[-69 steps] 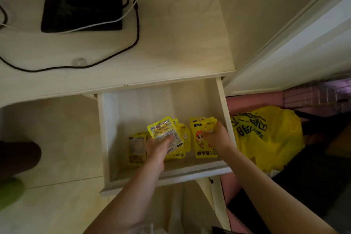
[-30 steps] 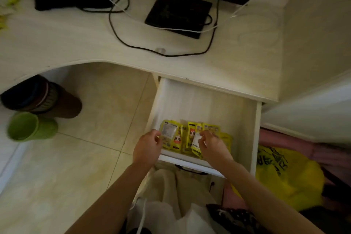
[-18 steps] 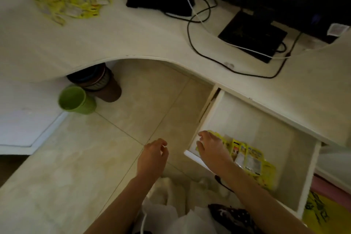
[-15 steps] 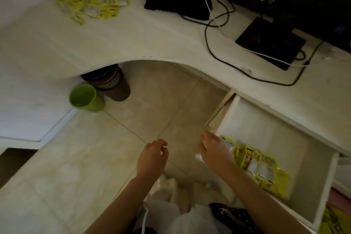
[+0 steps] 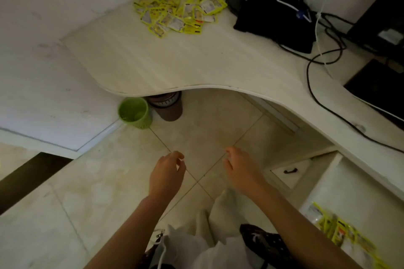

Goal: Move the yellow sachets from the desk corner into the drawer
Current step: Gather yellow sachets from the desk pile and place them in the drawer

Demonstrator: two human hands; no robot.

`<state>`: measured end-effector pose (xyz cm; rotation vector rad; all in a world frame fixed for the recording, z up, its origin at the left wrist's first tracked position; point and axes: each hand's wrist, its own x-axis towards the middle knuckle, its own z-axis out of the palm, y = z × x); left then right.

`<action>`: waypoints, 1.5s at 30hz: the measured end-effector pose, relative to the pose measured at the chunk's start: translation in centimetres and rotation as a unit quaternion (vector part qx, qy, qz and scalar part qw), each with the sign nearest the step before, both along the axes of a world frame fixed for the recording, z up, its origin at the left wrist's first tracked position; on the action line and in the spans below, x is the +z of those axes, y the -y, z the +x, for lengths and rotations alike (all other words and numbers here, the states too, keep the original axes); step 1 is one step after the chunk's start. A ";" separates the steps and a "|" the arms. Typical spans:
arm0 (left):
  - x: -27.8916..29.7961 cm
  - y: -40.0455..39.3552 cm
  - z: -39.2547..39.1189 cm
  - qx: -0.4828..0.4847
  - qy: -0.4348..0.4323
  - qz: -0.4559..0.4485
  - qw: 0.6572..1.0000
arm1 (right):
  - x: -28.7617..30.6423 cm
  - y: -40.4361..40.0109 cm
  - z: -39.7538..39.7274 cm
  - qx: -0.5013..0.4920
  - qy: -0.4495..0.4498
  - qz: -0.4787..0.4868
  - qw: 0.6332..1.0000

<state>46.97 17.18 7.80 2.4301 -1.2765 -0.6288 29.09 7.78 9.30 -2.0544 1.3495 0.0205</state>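
both hands out of drawer (image 5: 358,192) now, l hand (image 5: 167,176) & r hand (image 5: 239,167) loose, empty; sachet pile (image 5: 179,10) far ahead on desk corner (image 5: 135,59).

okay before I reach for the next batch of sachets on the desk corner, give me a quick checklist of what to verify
1. Left hand free: ok, fingers loosely curled, holding nothing.
2. Right hand free: ok, also holding nothing.
3. Sachets left on the desk corner: ok, a loose pile lies there, overlapping.
4. Path to the pile: ok, bare desk in front of it; the black bag and cables sit to its right.
5. Drawer open: ok, with sachets already inside.
6. Room left in the drawer: cannot tell, most of it is out of frame.
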 end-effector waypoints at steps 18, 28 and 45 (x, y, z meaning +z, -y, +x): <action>1.5 19.3 12.5 0.072 -0.021 -0.042 0.996 | 2.4 20.6 15.7 0.093 0.032 -0.044 0.994; 0.9 27.9 20.8 0.062 -0.027 -0.027 0.997 | 2.5 29.6 22.1 0.098 0.006 -0.044 0.994; 0.3 43.5 35.1 -0.005 -0.030 -0.007 1.000 | 1.1 43.3 30.4 0.032 -0.039 -0.043 0.998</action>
